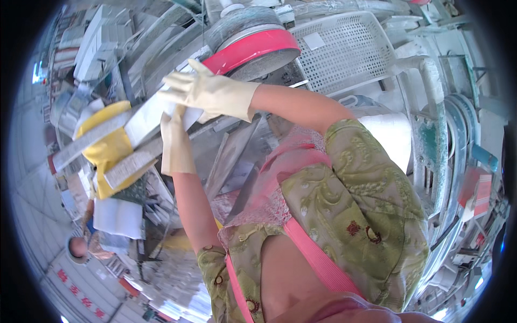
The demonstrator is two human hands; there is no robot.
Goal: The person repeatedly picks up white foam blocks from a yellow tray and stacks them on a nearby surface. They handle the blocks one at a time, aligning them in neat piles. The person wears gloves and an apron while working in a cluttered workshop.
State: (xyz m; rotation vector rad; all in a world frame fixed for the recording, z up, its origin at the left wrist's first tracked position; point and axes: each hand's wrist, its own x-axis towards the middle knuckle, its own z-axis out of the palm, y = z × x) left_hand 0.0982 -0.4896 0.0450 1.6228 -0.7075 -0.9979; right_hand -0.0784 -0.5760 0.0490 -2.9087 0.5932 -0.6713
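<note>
Both my hands wear cream rubber gloves and are close together at upper left. My left hand (177, 139) is closed at the near edge of a long flat white strip (146, 121), its fingertips partly hidden. Across the strip's upper end lies my right hand (207, 92), fingers stretched out and thumb raised apart. Just beyond that hand stands a round grinding wheel machine (245, 24) with a bright pink-red band (253, 50) round it. The strip's far end reaches toward a yellow cloth-like cover (110, 148) on a slanted grey bar (89, 142).
A white perforated plastic basket (344, 54) stands right of the wheel. Below my hands are slanted grey boards (234, 153). White blocks (99, 46) are stacked at far left. A metal frame (431, 102) stands at right. Another person (89, 245) is at lower left.
</note>
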